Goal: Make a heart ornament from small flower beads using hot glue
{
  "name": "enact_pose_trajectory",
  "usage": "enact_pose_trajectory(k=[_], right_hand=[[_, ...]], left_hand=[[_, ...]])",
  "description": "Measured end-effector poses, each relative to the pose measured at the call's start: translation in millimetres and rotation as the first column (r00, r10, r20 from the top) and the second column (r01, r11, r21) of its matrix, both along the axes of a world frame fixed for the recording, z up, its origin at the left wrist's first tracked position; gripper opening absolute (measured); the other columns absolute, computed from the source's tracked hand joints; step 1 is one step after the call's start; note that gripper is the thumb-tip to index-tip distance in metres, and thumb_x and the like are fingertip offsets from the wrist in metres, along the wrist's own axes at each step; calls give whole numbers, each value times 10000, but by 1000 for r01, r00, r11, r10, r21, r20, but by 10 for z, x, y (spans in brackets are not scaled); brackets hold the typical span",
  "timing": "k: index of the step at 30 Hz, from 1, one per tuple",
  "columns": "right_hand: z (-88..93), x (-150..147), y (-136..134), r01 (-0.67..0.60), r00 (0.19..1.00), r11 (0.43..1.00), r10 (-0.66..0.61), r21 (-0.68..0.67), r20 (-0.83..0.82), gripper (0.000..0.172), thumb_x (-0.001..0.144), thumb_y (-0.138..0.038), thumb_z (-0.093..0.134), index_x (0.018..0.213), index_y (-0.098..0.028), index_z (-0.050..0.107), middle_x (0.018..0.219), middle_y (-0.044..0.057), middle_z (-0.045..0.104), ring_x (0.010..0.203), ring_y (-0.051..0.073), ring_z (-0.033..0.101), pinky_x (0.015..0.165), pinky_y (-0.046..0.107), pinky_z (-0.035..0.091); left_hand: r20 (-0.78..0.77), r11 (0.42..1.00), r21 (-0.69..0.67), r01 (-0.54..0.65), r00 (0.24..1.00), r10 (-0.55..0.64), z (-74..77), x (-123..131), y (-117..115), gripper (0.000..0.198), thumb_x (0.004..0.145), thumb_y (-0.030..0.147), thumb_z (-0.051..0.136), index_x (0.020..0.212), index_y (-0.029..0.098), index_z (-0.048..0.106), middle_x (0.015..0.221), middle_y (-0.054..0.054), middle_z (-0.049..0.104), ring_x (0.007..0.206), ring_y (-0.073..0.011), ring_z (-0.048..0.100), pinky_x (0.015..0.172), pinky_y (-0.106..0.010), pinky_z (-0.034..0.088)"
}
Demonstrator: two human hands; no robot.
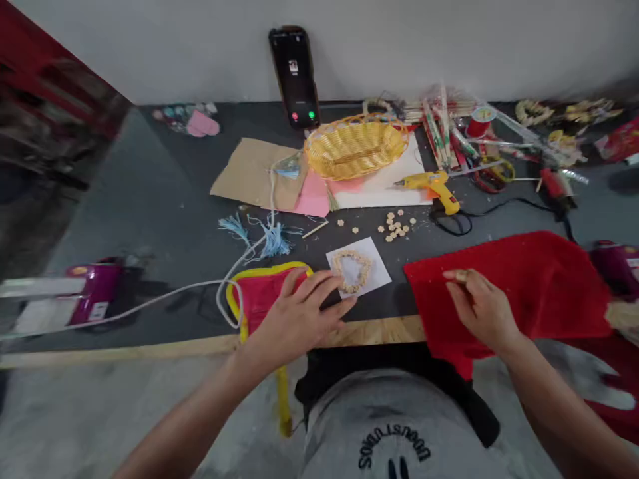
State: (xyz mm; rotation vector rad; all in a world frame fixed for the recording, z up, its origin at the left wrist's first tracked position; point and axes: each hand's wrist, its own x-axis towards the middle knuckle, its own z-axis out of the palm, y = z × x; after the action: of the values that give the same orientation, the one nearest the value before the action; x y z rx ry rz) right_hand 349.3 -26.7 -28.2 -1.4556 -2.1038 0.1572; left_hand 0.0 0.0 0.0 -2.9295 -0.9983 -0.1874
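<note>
My left hand (299, 313) lies flat with fingers spread on a red cloth piece with yellow trim (259, 293) at the table's front edge. Its fingertips reach a white paper square (372, 263) carrying a heart-shaped ring of small beads (352, 271). My right hand (479, 306) rests on a large red cloth (539, 286), its fingertips pressed together in a pinch on the cloth's top edge. Part of the red cloth hangs over the table's edge onto my lap.
A yellow woven basket (355, 146) sits on white and pink sheets, beside a yellow glue gun (432, 186) with black cord. Loose beads (397, 226), blue tassels (264, 236), a white cable (164, 296), a phone (294, 76) against the wall, a purple device (94, 289) and craft clutter (499, 140) surround them.
</note>
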Motion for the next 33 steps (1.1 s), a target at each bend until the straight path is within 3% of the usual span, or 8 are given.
enact_pose_trajectory(k=[6, 10, 15, 20, 25, 33], right_hand=[[88, -397, 203, -283, 958, 959, 283, -13, 49, 208, 937, -154, 563, 1122, -195, 647, 1006, 88, 693, 916, 202, 643, 804, 371, 586], [135, -532, 354, -372, 927, 928, 371, 12, 62, 194, 945, -154, 547, 1106, -186, 651, 992, 94, 678, 887, 200, 617, 771, 378, 577], [196, -578, 446, -374, 924, 927, 371, 20, 88, 199, 947, -146, 541, 1119, -173, 638, 1001, 103, 668, 907, 202, 604, 775, 372, 574], [168, -653, 451, -388, 918, 920, 381, 53, 114, 148, 931, -113, 556, 1051, -148, 634, 964, 106, 677, 871, 197, 605, 744, 359, 569], [128, -699, 522, -380, 920, 923, 370, 63, 127, 145, 923, -109, 571, 1045, -154, 635, 963, 94, 693, 887, 197, 622, 741, 351, 556], [199, -636, 761, -282, 951, 959, 275, 31, 141, 182, 934, -172, 584, 1106, -165, 645, 964, 86, 713, 876, 205, 629, 766, 362, 523]], left_hand=[[20, 996, -29, 87, 996, -86, -105, 9, 97, 486, 849, 498, 709, 1285, 307, 615, 1385, -102, 581, 1335, -281, 484, 1150, -516, 357], [43, 990, -40, 133, 990, -131, -68, -43, 201, 500, 851, 524, 695, 1294, 310, 604, 1391, -98, 579, 1316, -285, 503, 1142, -526, 372], [107, 973, 44, 226, 967, -229, 34, -89, 383, 365, 885, 487, 671, 1152, 238, 662, 1263, -78, 653, 1260, -259, 537, 1141, -488, 389], [195, 918, 163, 362, 900, -389, -37, -51, 545, 217, 929, 425, 633, 952, 214, 679, 1004, -14, 705, 1100, -192, 597, 1064, -379, 455], [257, 922, 147, 358, 886, -385, -112, -37, 615, 192, 929, 403, 633, 961, 219, 677, 946, -7, 695, 1046, -187, 598, 1013, -374, 460], [296, 940, 31, 340, 895, -333, -152, -120, 622, 318, 903, 512, 636, 1097, 264, 680, 1061, -13, 686, 1138, -198, 563, 1094, -401, 388]])
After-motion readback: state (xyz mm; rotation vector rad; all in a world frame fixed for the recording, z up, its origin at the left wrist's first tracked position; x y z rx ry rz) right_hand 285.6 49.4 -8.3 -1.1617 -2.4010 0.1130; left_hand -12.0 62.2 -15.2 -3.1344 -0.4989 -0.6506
